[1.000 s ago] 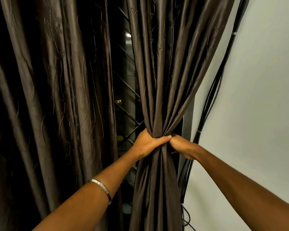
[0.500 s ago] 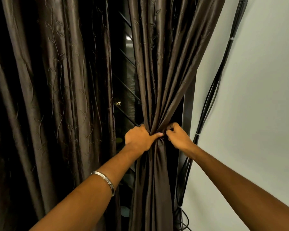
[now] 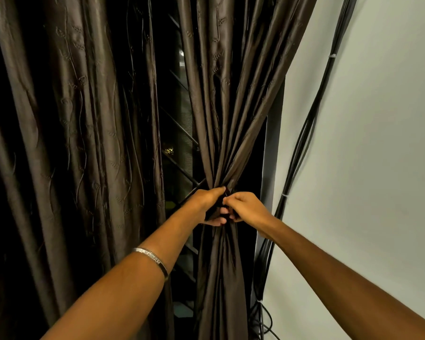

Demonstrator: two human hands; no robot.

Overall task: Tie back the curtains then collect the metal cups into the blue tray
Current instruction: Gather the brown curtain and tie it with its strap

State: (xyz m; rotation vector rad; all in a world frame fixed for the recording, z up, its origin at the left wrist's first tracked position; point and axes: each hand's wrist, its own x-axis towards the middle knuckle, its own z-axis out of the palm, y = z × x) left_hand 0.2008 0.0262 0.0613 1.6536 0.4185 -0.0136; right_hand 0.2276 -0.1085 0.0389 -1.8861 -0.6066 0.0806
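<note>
A dark brown right curtain [image 3: 228, 119] is gathered into a tight bunch in front of me. My left hand [image 3: 210, 204] grips the bunch from the left, fingers curled round the fabric. My right hand [image 3: 245, 208] pinches something dark at the front of the same bunch, fingertips meeting those of the left hand. Whether that dark piece is a tie band or a fold of curtain I cannot tell. A second brown curtain [image 3: 71, 143] hangs loose on the left. No metal cups and no blue tray are in sight.
A dark window with diagonal bars [image 3: 179, 153] shows between the two curtains. A bundle of black cables [image 3: 312, 114] runs down the pale wall [image 3: 378, 143] on the right and coils near the floor.
Both hands have shifted to the front of the bunch and come together. My right hand moved from behind the fabric to pinch at its front; my left grip turned downward.
</note>
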